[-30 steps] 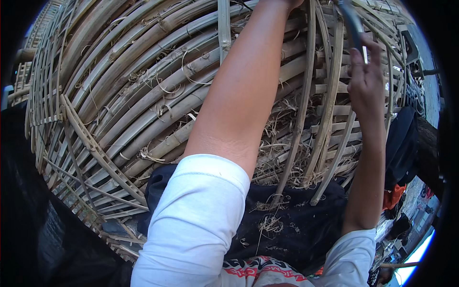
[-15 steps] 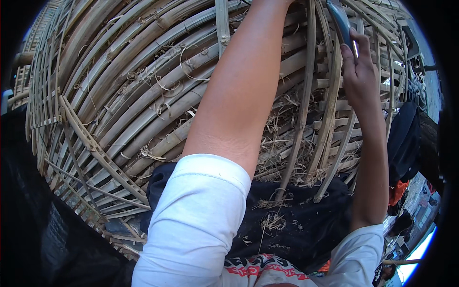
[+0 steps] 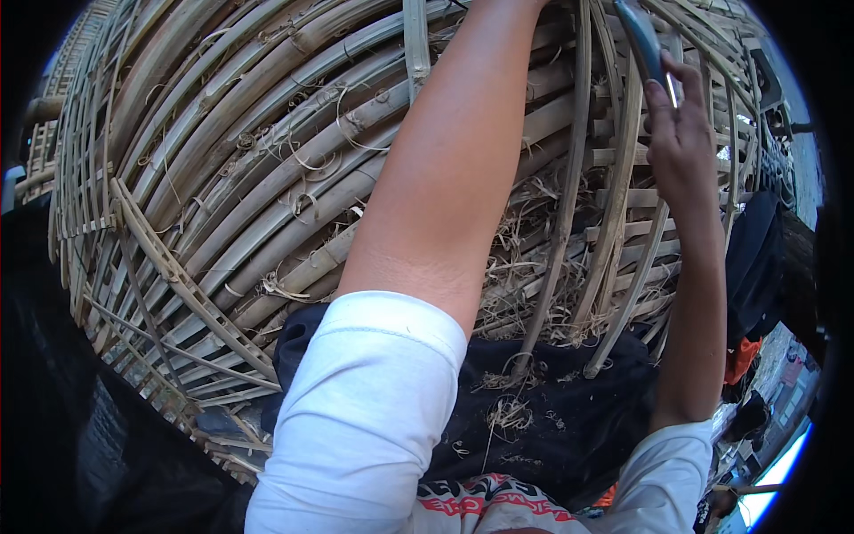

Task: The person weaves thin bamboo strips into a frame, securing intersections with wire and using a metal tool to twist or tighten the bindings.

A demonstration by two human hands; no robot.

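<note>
Two bare arms reach up from two white sleeves. One right hand (image 3: 683, 160), at two o'clock, grips one slim blue-grey tool (image 3: 642, 44), its fingers (image 3: 692, 82) closed around the lower end; the tool points toward one o'clock and runs to the top edge. One left forearm (image 3: 445, 169) stretches from seven o'clock to just past twelve, where the left hand passes out of view, so I cannot tell how its fingers stand. Bamboo canes (image 3: 267, 151), too many to count, curve across from nine to twelve o'clock. Three long slats (image 3: 567, 209) slant between the arms. One dark cloth (image 3: 569, 418) lies toward five o'clock, bearing one tangle of shavings (image 3: 511, 412).
</note>
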